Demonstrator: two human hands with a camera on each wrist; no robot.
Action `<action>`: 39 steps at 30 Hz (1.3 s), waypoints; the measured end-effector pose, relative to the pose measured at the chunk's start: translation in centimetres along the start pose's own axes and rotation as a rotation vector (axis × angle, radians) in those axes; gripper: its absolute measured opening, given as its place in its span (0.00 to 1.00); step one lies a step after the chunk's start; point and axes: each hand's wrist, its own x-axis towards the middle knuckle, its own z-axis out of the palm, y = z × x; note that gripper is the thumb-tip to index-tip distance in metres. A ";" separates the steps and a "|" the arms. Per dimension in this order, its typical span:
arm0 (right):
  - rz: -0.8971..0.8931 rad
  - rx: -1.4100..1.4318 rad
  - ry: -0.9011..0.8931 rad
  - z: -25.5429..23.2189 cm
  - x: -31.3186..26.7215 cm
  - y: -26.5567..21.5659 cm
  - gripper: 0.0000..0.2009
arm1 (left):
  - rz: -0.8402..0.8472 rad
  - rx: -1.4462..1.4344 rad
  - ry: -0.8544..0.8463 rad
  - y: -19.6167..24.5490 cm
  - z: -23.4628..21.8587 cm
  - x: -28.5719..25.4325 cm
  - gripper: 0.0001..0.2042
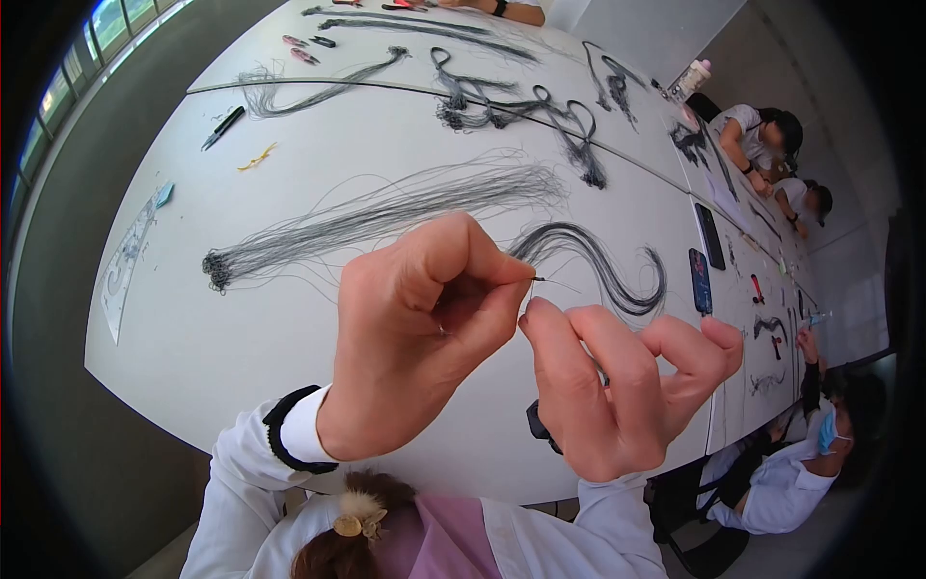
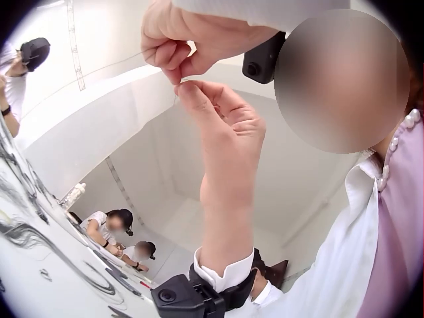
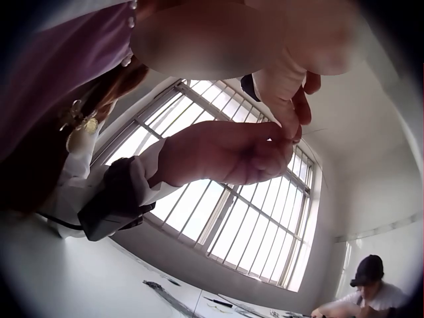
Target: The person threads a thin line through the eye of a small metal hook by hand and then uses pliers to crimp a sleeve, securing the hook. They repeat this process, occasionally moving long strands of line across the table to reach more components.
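My left hand (image 1: 420, 333) pinches a thin strand with a short black piece (image 1: 538, 279) at the fingertips, thumb against forefinger. A fine end sticks out to the right of it. Just below, the thumb and forefinger of my right hand (image 1: 617, 386) close together on the strand, its other fingers loosely bent. In the left wrist view, the fingertips of the right hand (image 2: 228, 132) meet those of the left hand (image 2: 205, 40). Behind the hands lie a long bundle of dark strands (image 1: 386, 217) with a clump of small curled ends, and a curved bundle (image 1: 603, 261).
On the white table (image 1: 193, 357) are a black pen-like tool (image 1: 223, 128), a yellow twist (image 1: 258, 157), a clear ruler-like strip (image 1: 133, 261), phones (image 1: 707, 234) and more dark bundles (image 1: 473, 106). Small snips (image 1: 305, 56) lie farther back. Several people sit around the table.
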 end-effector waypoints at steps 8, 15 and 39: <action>0.015 0.171 -0.006 -0.2 0.4 2.1 0.08 | 0.095 0.092 -0.078 -0.1 0.1 0.0 0.04; 0.094 0.266 0.012 0.8 0.3 2.4 0.09 | 0.075 0.125 -0.131 0.1 -0.1 0.0 0.04; 0.582 1.164 -0.355 2.4 -0.2 3.5 0.03 | 0.070 0.047 -0.109 0.8 -0.1 0.1 0.03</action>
